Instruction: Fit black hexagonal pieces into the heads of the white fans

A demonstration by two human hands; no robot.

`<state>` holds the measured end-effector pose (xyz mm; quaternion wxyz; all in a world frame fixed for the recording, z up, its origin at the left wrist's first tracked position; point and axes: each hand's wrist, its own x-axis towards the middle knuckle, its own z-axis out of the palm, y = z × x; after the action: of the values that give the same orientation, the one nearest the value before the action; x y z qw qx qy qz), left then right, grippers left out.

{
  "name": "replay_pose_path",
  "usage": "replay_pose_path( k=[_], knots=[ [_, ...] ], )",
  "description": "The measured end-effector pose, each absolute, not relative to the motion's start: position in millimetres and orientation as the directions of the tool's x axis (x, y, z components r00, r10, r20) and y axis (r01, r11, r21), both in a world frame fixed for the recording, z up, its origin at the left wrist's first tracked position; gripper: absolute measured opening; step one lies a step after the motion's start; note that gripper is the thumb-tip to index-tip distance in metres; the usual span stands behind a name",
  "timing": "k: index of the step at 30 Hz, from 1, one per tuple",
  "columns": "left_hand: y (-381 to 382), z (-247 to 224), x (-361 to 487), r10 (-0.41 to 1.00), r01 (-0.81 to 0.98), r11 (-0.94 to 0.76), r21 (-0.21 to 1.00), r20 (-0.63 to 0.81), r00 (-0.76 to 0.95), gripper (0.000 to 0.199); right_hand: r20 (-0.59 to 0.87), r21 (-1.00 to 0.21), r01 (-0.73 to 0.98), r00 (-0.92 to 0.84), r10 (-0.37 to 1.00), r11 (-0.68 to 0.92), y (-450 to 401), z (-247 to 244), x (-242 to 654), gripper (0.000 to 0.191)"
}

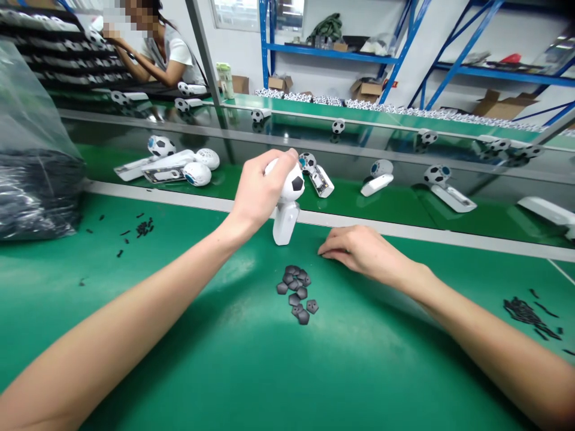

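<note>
My left hand (263,185) grips the ball-shaped head of a white soccer-ball device (286,221), its white handle pointing down above the green table (251,359). To the right, my right hand (359,251) is low over the table with its fingers pressed together; whatever may be between the fingertips is hidden. A small pile of black pentagon pieces (294,284) lies on the table just below the device, between both forearms.
A plastic bag of black parts (36,191) stands at the left. Small black strips (144,227) lie nearby, with more strips (527,314) at far right. Several devices (451,194) rest on the green belt (345,206) beyond the table edge. A person (166,57) works across the line.
</note>
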<state>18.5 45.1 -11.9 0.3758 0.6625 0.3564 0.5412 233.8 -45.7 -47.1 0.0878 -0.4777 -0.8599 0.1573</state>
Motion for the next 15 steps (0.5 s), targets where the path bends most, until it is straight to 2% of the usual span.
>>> replay_pose_path(
  k=[4, 7, 9, 10, 12, 15],
  knots=[
    [45, -10, 16, 0.893, 0.027, -0.410, 0.912, 0.395, 0.214, 0.036, 0.011, -0.476, 0.739, -0.538, 0.843, 0.478, -42, -47, 236, 0.024],
    [45, -10, 14, 0.893, -0.052, -0.254, 0.966, 0.255, 0.369, 0.035, -0.003, -0.597, 0.714, -0.457, 0.889, 0.365, -40, -43, 238, 0.020],
    [44, -13, 15, 0.872, -0.126, -0.196, 0.973, 0.231, 0.432, 0.037, 0.028, -0.712, 0.651, -0.350, 0.936, 0.264, -41, -37, 238, 0.013],
    [43, -15, 15, 0.864, -0.168, -0.205, 0.964, 0.258, 0.433, 0.038, 0.051, -0.772, 0.594, -0.292, 0.955, 0.224, -42, -32, 238, 0.011],
    [41, -21, 16, 0.845, -0.227, -0.295, 0.928, 0.364, 0.392, 0.041, 0.100, -0.875, 0.449, -0.198, 0.975, 0.181, -46, -19, 237, 0.021],
    [32, -28, 17, 0.771, -0.167, -0.516, 0.840, 0.540, 0.337, 0.046, 0.152, -0.957, 0.230, -0.122, 0.981, 0.177, -57, 2, 230, 0.029]
  ],
)
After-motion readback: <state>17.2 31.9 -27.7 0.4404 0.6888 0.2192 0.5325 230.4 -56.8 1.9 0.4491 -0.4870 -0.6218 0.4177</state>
